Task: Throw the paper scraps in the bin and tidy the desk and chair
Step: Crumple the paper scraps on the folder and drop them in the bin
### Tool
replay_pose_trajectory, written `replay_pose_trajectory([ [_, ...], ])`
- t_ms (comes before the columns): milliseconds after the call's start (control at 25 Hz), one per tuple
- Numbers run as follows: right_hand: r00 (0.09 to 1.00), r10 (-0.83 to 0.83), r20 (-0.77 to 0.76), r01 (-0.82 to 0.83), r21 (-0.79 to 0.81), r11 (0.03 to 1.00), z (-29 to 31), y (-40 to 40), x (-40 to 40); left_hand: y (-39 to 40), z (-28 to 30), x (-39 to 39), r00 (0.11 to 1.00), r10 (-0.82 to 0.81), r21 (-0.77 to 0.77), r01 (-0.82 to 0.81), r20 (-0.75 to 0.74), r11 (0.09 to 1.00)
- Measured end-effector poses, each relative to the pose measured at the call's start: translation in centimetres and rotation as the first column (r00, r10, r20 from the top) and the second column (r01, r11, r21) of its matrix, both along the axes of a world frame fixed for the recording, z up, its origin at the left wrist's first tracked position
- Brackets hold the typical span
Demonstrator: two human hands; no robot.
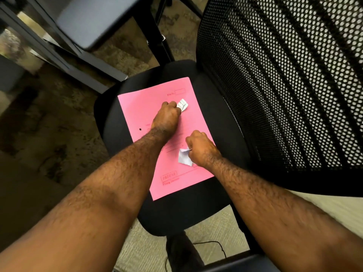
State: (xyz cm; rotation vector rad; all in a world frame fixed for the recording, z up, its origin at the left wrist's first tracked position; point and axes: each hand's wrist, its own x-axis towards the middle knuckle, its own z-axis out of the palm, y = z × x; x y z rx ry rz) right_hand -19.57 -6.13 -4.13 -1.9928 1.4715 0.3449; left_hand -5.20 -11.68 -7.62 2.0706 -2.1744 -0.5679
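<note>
Both hands are over a pink sheet [157,138] lying on the chair [225,107] seat. The left hand [167,116] pinches a white scrap [183,104] at its fingertips; nearer, the right hand [200,148] pinches another scrap [184,157].

Mottled brown carpet [49,134]; dark metal furniture frame [59,54] upper left.
</note>
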Motion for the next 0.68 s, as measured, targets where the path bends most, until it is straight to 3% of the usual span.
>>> replay_pose_trajectory([
  [360,0.873,-0.454,0.177,0.451,0.06,0.891,2.0,-1.3,-0.1,1.8,1.9,2.6,0.915,0.349,0.224,-0.303,-0.205,0.926],
  [440,0.828,-0.504,0.245,0.503,0.071,0.861,2.5,-1.7,0.3,2.6,2.7,3.3,0.765,0.534,0.33,-0.431,-0.36,0.84],
  [520,0.776,-0.547,0.315,0.548,0.092,0.831,3.2,-2.0,1.0,3.9,3.8,4.1,0.495,0.688,0.481,-0.493,-0.53,0.725],
  [680,0.73,-0.558,0.394,0.552,0.141,0.822,4.8,-1.6,4.5,8.5,6.6,7.3,0.053,0.734,0.646,-0.435,-0.677,0.627],
])
